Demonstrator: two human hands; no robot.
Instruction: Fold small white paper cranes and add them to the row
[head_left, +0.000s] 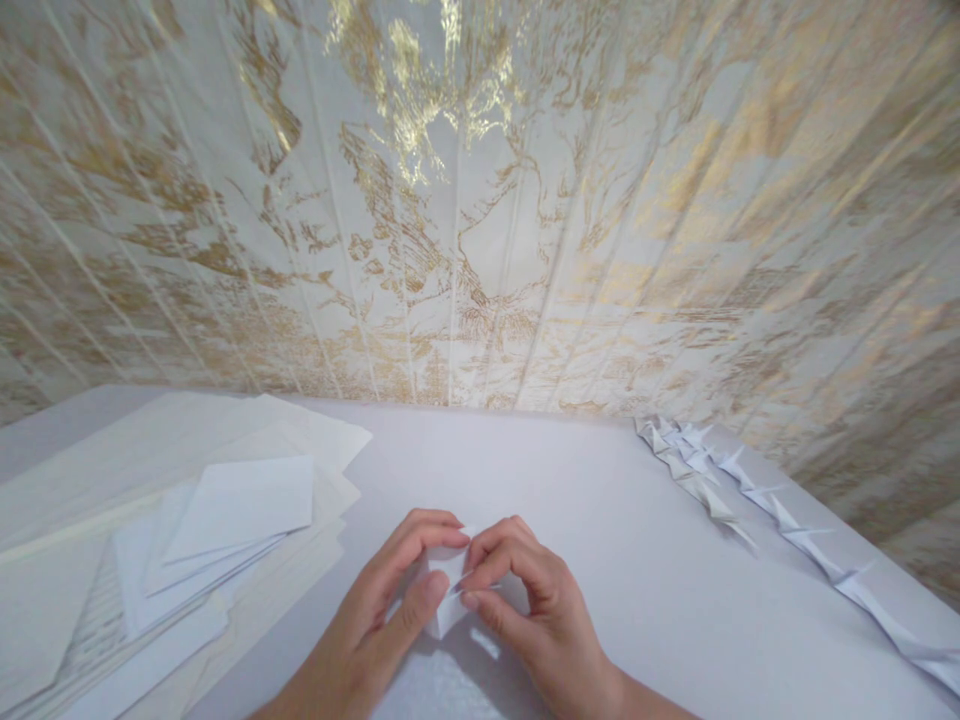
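My left hand (375, 620) and my right hand (529, 610) meet over the white table (570, 500) near its front edge. Both pinch one small folded piece of white paper (448, 590) between thumbs and fingertips. The paper is held just above the table top, and my fingers hide much of it. Its lower corner pokes out below my left thumb.
A loose pile of white paper squares (225, 520) lies on larger cream sheets (90, 480) at the left. Along the right edge runs a row of several folded white paper shapes (750, 490). A wall with white and gold pattern (480, 200) rises right behind the table.
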